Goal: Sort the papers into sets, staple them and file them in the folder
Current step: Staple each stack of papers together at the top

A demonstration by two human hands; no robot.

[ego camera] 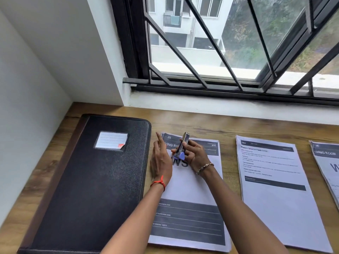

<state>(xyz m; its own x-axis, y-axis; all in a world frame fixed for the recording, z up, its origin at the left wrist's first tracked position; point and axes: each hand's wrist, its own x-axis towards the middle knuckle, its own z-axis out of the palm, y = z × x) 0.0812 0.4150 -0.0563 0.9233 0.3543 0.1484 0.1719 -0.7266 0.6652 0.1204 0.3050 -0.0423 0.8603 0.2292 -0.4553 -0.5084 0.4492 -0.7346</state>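
A small metal stapler (pixel 181 145) with a blue plastic end is gripped by my right hand (pixel 195 154), tilted upright above the top of the middle paper set (pixel 190 191). My left hand (pixel 161 160) hovers beside it over the set's left edge, fingers straight and holding nothing. A black closed folder (pixel 95 180) with a white label lies flat to the left. A second paper set (pixel 275 191) lies to the right, and a third paper set (pixel 328 167) is cut off by the right edge.
The wooden desk (pixel 227 129) runs up to a white wall on the left and a window sill (pixel 220 105) with black bars behind. Bare wood shows between the paper sets and behind them.
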